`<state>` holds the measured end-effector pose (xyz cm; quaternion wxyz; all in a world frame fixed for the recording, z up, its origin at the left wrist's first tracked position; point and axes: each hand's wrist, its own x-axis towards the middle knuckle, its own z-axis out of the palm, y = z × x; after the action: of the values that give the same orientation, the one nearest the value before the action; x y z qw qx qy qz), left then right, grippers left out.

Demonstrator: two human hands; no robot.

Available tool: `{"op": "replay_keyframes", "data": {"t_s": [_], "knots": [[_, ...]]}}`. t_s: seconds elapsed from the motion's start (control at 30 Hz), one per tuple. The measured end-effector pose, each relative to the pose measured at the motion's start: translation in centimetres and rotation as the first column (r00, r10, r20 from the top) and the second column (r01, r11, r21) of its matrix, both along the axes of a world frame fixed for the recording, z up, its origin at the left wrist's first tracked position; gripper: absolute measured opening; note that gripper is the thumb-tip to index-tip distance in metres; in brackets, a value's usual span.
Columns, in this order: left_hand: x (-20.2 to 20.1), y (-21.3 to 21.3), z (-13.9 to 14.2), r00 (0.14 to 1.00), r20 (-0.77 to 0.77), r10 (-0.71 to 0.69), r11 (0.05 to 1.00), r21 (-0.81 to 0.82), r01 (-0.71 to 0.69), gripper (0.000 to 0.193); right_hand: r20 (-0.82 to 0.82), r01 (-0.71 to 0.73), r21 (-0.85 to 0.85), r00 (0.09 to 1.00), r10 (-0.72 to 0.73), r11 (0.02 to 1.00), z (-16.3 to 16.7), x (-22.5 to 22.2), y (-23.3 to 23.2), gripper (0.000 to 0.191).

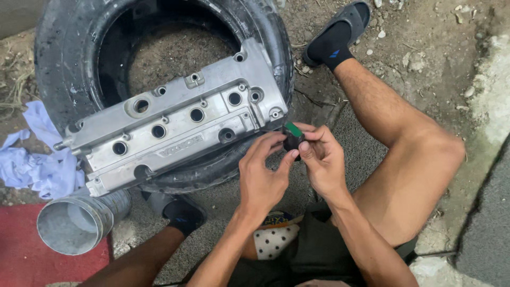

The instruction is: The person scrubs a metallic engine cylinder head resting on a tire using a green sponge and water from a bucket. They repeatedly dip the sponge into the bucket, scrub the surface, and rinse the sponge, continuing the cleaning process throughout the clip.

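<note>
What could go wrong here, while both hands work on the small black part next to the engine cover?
1. The small black part is pinched only by the fingertips of the left hand and right hand; if it slips, it may land in the loose dirt.
2. The metal engine cover lies across a tyre, overhanging the rim; a knock might tip it.

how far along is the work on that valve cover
Done: the valve cover is off and resting across a tyre. In hand: the left hand and right hand pinch a small black part with a green tip. Left: nothing shows it fitted to the cover yet.
</note>
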<state>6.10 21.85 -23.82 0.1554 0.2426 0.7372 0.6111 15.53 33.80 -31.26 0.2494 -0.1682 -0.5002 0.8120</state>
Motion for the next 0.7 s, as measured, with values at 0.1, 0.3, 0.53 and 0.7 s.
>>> {"op": "replay_keyframes", "data": {"t_s": [0.1, 0.3, 0.53, 0.7], "knots": [[0.4, 0.0, 0.2, 0.998, 0.059, -0.012, 0.998, -0.053, 0.015, 0.038, -0.003, 0.036, 0.044, 0.999, -0.036, 0.998, 0.7, 0.4, -0.2, 0.019], [0.7, -0.2, 0.6, 0.995, 0.003, -0.1, 0.995, 0.024, 0.1, 0.059, -0.029, 0.032, 0.151, 0.999, -0.028, 0.988, 2.9, 0.8, -0.5, 0.023], [0.5, -0.8, 0.9, 0.972, -0.154, -0.18, 0.984, -0.044, 0.176, 0.063, 0.008, -0.003, 0.309, 1.0, 0.001, 0.951, 5.1, 0.7, -0.6, 0.028], [0.4, -1.0, 1.1, 0.962, -0.217, -0.164, 0.986, -0.068, 0.153, 0.061, 0.123, -0.049, 0.408, 0.992, -0.001, 0.911, 5.9, 0.7, -0.3, 0.029]]}}
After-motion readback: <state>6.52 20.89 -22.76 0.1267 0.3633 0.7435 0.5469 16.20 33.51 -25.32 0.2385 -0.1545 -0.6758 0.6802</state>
